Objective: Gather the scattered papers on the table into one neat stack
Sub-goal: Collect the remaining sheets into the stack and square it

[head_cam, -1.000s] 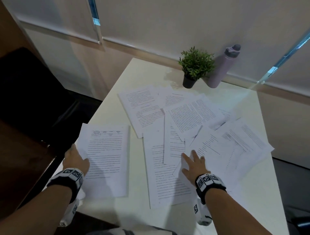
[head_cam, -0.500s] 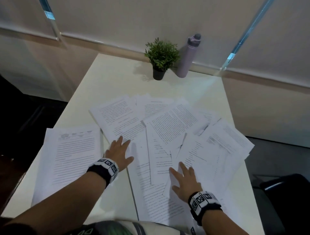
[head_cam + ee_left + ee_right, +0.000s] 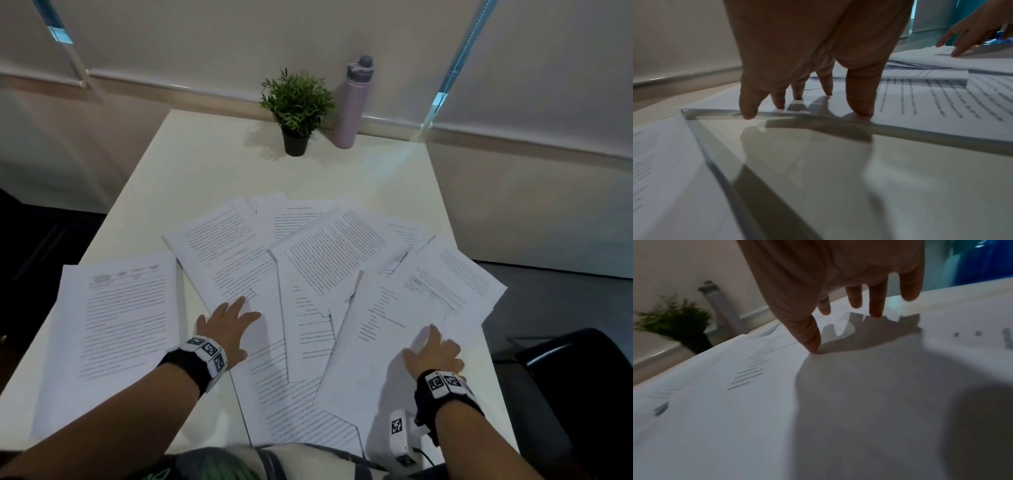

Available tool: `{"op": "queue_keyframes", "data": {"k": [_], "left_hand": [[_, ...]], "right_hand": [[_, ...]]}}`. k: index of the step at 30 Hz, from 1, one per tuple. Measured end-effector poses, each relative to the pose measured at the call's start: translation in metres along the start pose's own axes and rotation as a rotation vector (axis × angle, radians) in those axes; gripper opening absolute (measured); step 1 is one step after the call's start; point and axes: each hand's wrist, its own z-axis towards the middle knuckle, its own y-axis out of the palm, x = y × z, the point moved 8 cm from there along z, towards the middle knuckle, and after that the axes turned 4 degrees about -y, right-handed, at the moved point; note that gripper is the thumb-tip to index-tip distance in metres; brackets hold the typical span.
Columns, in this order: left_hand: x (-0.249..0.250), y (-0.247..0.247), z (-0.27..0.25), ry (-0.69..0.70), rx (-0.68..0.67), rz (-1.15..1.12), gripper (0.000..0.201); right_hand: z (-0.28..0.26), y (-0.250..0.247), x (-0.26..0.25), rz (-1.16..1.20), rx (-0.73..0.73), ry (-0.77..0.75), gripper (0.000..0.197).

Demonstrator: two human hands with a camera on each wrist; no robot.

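Observation:
Several printed sheets [image 3: 335, 260] lie fanned and overlapping across the white table [image 3: 212, 178]. A separate sheet [image 3: 116, 329] lies alone at the left. My left hand [image 3: 229, 325] rests with spread, straight fingers on the left edge of the pile; in the left wrist view its fingertips [image 3: 859, 107] press a sheet's edge [image 3: 920, 104]. My right hand [image 3: 436, 349] lies flat on the rightmost sheet [image 3: 383, 342] near the table's right edge. Its thumb [image 3: 812, 340] touches the paper [image 3: 735, 402] in the right wrist view while the other fingers are straight above it.
A small potted plant [image 3: 296, 109] and a lilac bottle [image 3: 352, 102] stand at the table's far edge by the wall. A dark chair [image 3: 575, 383] sits at the right. Bare tabletop shows between the plant and the papers.
My left hand left the lone sheet at the left and came to the pile's left edge. My right hand slid right and nearer along the top sheet. The head view swung left.

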Motion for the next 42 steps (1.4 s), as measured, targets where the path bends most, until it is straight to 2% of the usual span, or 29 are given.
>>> {"op": "queue_keyframes", "data": {"k": [4, 8, 10, 12, 14, 17, 19, 22, 26, 29, 31, 33, 36, 38, 39, 40, 42], "left_hand": [[0.000, -0.005, -0.004, -0.037, 0.090, -0.014, 0.085], [-0.007, -0.006, -0.008, -0.214, 0.134, -0.305, 0.082], [-0.007, -0.003, -0.008, -0.244, 0.122, -0.451, 0.085], [-0.009, 0.000, -0.007, -0.258, 0.111, -0.535, 0.082], [-0.011, 0.000, -0.008, -0.260, 0.112, -0.561, 0.062], [-0.012, -0.009, -0.009, -0.231, 0.167, -0.517, 0.028], [-0.009, -0.019, -0.011, -0.202, 0.242, -0.537, 0.022], [0.007, -0.030, -0.012, -0.123, 0.278, -0.593, 0.026], [0.043, -0.023, -0.007, -0.036, 0.122, -0.594, 0.031], [0.066, -0.018, -0.002, -0.016, 0.023, -0.685, 0.035], [0.069, -0.019, 0.001, -0.051, 0.040, -0.732, 0.039], [0.069, -0.022, 0.001, -0.080, 0.071, -0.831, 0.039], [0.074, -0.026, 0.002, -0.082, 0.066, -0.927, 0.034], [0.083, -0.026, 0.004, -0.036, 0.026, -0.881, 0.033], [0.086, -0.025, 0.005, -0.024, 0.007, -0.859, 0.038], [0.088, -0.024, 0.006, -0.026, -0.006, -0.856, 0.044], [0.086, -0.026, 0.006, -0.067, 0.006, -0.896, 0.045]], "right_hand": [[0.010, 0.005, 0.002, 0.035, -0.006, -0.017, 0.078], [0.014, -0.001, -0.009, 0.391, 0.037, -0.071, 0.085], [0.017, -0.016, -0.011, 0.554, 0.127, -0.079, 0.079], [0.021, -0.034, -0.011, 0.585, 0.205, -0.071, 0.057], [0.032, -0.048, -0.007, 0.531, 0.254, -0.053, 0.033], [0.051, -0.059, 0.012, 0.536, 0.266, 0.040, 0.036], [0.066, -0.055, 0.025, 0.451, 0.222, 0.096, 0.040], [0.078, -0.046, 0.032, 0.377, 0.185, 0.116, 0.035], [0.077, -0.039, 0.026, 0.405, 0.159, 0.082, 0.031], [0.068, -0.034, 0.015, 0.487, 0.158, 0.002, 0.024], [0.058, -0.041, 0.004, 0.552, 0.224, -0.096, 0.012], [0.046, -0.052, -0.010, 0.621, 0.273, -0.210, 0.012], [0.028, -0.065, -0.033, 0.806, 0.203, -0.310, 0.045], [0.022, -0.071, -0.042, 0.886, 0.159, -0.305, 0.069], [0.025, -0.070, -0.043, 0.878, 0.147, -0.297, 0.071], [0.028, -0.069, -0.043, 0.834, 0.129, -0.294, 0.066], [0.038, -0.060, -0.041, 0.649, 0.077, -0.286, 0.038]]}}
